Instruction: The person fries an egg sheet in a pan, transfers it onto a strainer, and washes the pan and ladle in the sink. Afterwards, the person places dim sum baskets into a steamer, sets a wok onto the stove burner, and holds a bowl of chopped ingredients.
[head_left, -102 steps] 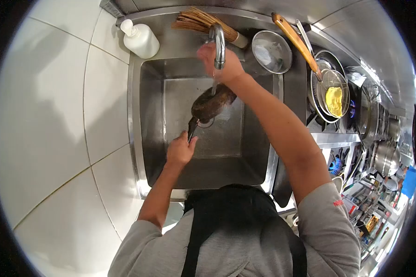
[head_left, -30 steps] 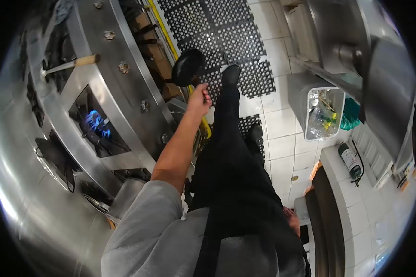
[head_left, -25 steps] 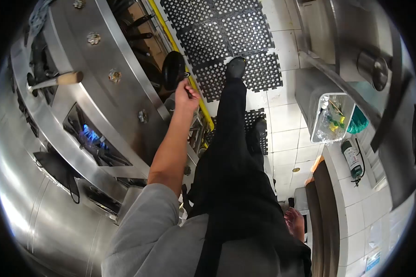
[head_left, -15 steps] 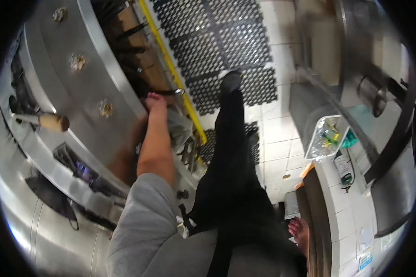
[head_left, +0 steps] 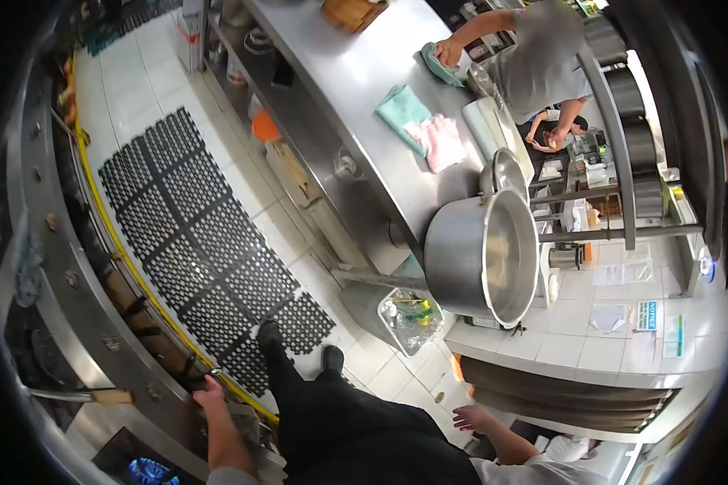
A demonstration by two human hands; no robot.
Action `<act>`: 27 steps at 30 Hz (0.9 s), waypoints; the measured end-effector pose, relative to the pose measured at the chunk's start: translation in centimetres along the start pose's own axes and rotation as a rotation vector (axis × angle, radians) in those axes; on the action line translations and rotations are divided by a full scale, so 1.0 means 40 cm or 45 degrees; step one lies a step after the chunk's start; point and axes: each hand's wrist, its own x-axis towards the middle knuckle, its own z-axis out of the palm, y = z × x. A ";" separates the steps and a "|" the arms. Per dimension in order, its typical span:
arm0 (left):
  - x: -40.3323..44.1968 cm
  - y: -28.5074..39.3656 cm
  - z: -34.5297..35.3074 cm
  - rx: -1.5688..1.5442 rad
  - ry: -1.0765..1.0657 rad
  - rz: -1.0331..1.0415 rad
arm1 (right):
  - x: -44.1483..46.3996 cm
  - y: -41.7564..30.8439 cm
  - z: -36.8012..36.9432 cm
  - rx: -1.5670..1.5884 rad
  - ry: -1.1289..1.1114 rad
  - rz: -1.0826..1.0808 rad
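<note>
My left hand (head_left: 210, 394) is beside the front edge of the stove (head_left: 97, 315), low in the view. Its fingers look apart, and the end of a dark pan handle (head_left: 212, 373) lies close to the fingertips. The body of that pan is hidden below the stove front. My right hand (head_left: 471, 418) is held out at the lower right, fingers spread, with nothing in it.
A blue flame (head_left: 152, 471) burns at lower left, near a wooden-handled tool (head_left: 109, 396). A large metal pot (head_left: 469, 255), green cloth (head_left: 403, 113) and pink cloth (head_left: 437, 141) rest on the steel counter (head_left: 356, 73). Another person (head_left: 534, 77) wipes there. A bin (head_left: 412, 323) stands below.
The view has left the sink, crossed the stove and swung toward the counter. The black pan moved from my left hand into the space under the stove. My right hand has spread its fingers.
</note>
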 end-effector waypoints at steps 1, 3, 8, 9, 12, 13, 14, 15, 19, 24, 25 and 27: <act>-0.043 -0.019 0.010 0.139 -0.052 0.086 | -0.002 -0.005 0.003 -0.030 -0.009 -0.002; -0.172 -0.037 0.040 0.420 -0.150 -0.093 | 0.020 0.000 0.008 -0.082 -0.025 -0.007; -0.484 -0.091 0.085 1.842 -0.818 0.497 | 0.076 -0.073 0.052 -0.251 -0.087 -0.133; -0.525 -0.090 0.102 2.152 -1.006 0.631 | 0.092 -0.098 0.071 -0.299 -0.102 -0.165; -0.726 -0.095 0.124 2.605 -1.333 1.211 | 0.231 -0.193 0.148 -0.303 -0.199 -0.213; -0.779 -0.085 0.134 2.755 -1.428 1.416 | 0.267 -0.225 0.170 -0.308 -0.253 -0.324; -0.716 -0.051 0.162 2.747 -1.571 1.447 | 0.275 -0.274 0.202 -0.285 -0.275 -0.362; -0.739 -0.034 0.170 2.730 -1.628 1.422 | 0.247 -0.333 0.229 -0.302 -0.279 -0.480; -0.909 -0.026 0.139 2.612 -1.602 1.048 | 0.194 -0.586 0.372 -0.554 -0.249 -1.007; -1.023 -0.057 0.126 2.395 -1.524 0.709 | -0.121 -0.915 0.513 -0.711 -0.403 -1.221; -0.986 -0.052 0.141 2.253 -1.555 0.581 | -0.153 -0.962 0.558 -0.695 -0.405 -1.367; -0.932 -0.046 0.186 2.155 -1.584 0.559 | -0.133 -1.066 0.695 -0.736 -0.448 -1.614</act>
